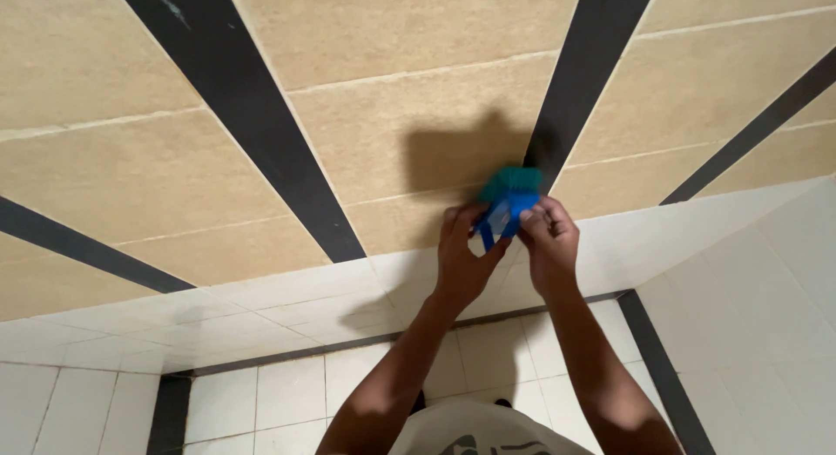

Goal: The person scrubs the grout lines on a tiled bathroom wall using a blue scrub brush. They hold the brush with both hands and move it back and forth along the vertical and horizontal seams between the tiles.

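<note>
This looks like a tiled bathroom or washroom in a home: large beige wall tiles with black stripes (252,115), and below them small white glossy square tiles (287,394) with grey joints.

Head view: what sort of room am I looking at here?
Probably a tiled bathroom or washroom: beige wall tiles with black stripes, white tiles below. Both hands, left hand and right hand, hold a blue-green brush-like thing at the wall.

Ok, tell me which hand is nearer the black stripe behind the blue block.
Right. The right hand grips the blue block just below the black stripe; the left hand holds it from farther left.
</note>
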